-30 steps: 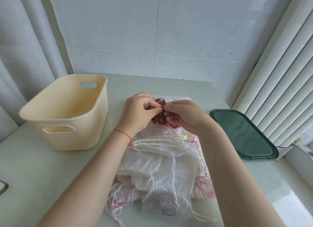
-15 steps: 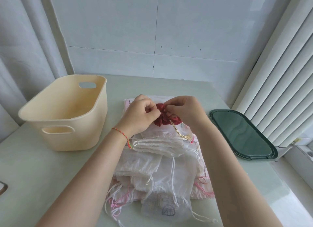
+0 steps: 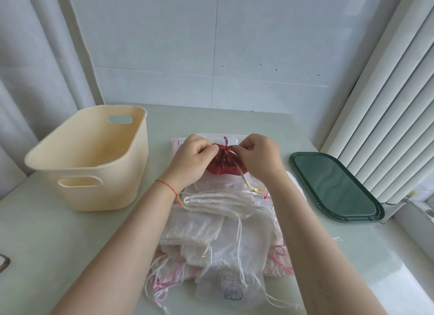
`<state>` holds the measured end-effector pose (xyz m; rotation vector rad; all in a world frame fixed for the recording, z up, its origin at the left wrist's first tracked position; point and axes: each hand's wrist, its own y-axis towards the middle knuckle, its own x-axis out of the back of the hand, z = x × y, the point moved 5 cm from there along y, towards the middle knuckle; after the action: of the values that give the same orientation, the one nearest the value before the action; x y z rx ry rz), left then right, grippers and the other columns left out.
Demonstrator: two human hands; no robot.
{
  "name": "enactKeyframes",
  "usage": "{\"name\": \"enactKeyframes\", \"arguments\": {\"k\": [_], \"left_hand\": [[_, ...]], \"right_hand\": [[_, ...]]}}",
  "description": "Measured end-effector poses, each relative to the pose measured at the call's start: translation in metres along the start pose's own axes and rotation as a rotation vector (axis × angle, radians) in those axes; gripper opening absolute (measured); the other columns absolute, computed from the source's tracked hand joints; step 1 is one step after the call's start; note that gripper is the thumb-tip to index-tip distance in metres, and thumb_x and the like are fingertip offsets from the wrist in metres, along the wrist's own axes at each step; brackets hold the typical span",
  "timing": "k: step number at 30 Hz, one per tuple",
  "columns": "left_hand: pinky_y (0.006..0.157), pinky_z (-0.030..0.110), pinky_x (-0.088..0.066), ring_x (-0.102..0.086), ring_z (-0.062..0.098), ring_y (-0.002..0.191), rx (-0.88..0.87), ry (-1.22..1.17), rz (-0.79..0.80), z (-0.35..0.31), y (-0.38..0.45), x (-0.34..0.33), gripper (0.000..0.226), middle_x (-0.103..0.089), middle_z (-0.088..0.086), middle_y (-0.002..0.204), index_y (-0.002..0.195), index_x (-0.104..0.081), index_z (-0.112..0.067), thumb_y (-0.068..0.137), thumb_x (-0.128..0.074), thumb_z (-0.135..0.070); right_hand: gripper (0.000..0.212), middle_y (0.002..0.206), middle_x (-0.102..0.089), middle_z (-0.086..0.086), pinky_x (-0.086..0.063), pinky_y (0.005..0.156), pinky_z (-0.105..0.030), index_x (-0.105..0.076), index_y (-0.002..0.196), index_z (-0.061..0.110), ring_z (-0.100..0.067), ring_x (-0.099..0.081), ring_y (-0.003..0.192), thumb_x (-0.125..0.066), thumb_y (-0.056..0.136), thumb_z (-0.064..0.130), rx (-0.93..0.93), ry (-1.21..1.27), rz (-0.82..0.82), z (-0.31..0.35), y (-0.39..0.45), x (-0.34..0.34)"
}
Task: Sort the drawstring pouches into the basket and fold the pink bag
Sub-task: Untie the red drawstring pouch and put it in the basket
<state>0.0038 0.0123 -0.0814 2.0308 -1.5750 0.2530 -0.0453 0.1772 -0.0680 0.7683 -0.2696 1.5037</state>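
Head view, looking forward and down over a pale green table [image 3: 42,244]. A red pouch [image 3: 224,165] is held at its gathered neck between both hands, above the far end of a pile of white pouches [image 3: 218,223]. The left hand [image 3: 190,158] is seen with fingers curled, its fingertips pinched on the left side of the neck; the right hand [image 3: 259,156] is likewise curled, with thumb and forefinger pinched on the right side of the neck. Both grips are thus closed on the red pouch. A short red loop of cord [image 3: 226,141] is seen rising from the neck, and a gold twisted cord [image 3: 244,178] hangs from the pouch and ends in a tassel lying on the pile. A red string bracelet [image 3: 168,188] is worn on the left wrist.

The pile of sheer white pouches is spread on the table beneath the forearms, with white drawstrings [image 3: 239,239] trailing toward the near edge. Pink fabric [image 3: 279,265] shows at the right and near-left edges of the pile; whether it is the pink bag cannot be told. A cream basket [image 3: 94,192] with slot handles stands upright on the table to the left, apart from the pile; no pouches are visible inside it. A dark green lid [image 3: 333,185] lies flat to the right, near white vertical blinds [image 3: 387,103]. A white tiled wall [image 3: 211,44] closes the far side.
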Motion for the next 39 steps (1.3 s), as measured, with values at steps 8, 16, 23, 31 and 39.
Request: {"name": "enactKeyframes", "arguments": {"k": [8,16,23,31,39], "left_hand": [[0.057,0.013,-0.031,-0.047,-0.003,0.065,0.129,0.163,0.051,0.017,0.0,0.003,0.047,-0.04,0.004,0.066,0.054,-0.042,-0.009,0.09,-0.064,-0.028],[0.068,0.026,-0.038,-0.048,0.007,0.07,0.085,0.32,0.019,0.015,-0.002,0.007,0.043,-0.046,-0.003,0.053,0.06,-0.056,-0.004,0.086,-0.066,-0.037],[0.114,0.045,-0.027,-0.042,0.015,0.131,-0.185,0.279,0.077,0.006,0.003,0.003,0.085,-0.048,-0.005,0.138,0.136,-0.051,-0.037,0.055,-0.064,-0.058],[0.07,0.032,-0.045,-0.06,0.015,0.073,0.063,0.048,0.071,-0.019,0.014,0.014,0.018,-0.064,-0.006,0.072,0.078,-0.066,-0.019,0.082,-0.068,-0.036],[0.083,0.029,-0.05,-0.066,0.013,0.09,0.08,-0.016,-0.03,-0.042,0.012,0.07,0.018,-0.071,-0.006,0.093,0.096,-0.066,-0.025,0.083,-0.068,-0.037]], "right_hand": [[0.019,0.078,-0.067,-0.009,-0.043,0.06,-0.03,-0.063,0.082,0.004,-0.025,-0.059,0.076,-0.069,0.088,0.021,-0.035,-0.103,-0.041,-0.013,0.001,0.002],[0.019,0.078,-0.062,-0.002,-0.042,0.06,-0.03,-0.057,0.084,0.008,-0.024,-0.056,0.077,-0.063,0.092,0.024,0.006,-0.192,-0.048,-0.011,0.0,0.003],[0.013,0.088,-0.073,0.0,-0.055,0.076,-0.04,-0.057,0.09,0.014,-0.023,-0.07,0.084,-0.05,0.097,0.022,-0.071,0.326,0.138,-0.003,0.004,0.001],[0.048,0.081,-0.064,0.003,-0.052,0.074,-0.029,-0.06,0.101,0.019,-0.011,-0.064,0.071,-0.068,0.079,0.061,-0.086,0.397,0.374,0.013,0.01,0.019],[0.022,0.089,-0.069,-0.012,-0.049,0.076,-0.031,-0.072,0.099,0.005,-0.019,-0.061,0.08,-0.067,0.084,0.021,0.009,0.148,0.308,0.069,0.008,0.019]]}}
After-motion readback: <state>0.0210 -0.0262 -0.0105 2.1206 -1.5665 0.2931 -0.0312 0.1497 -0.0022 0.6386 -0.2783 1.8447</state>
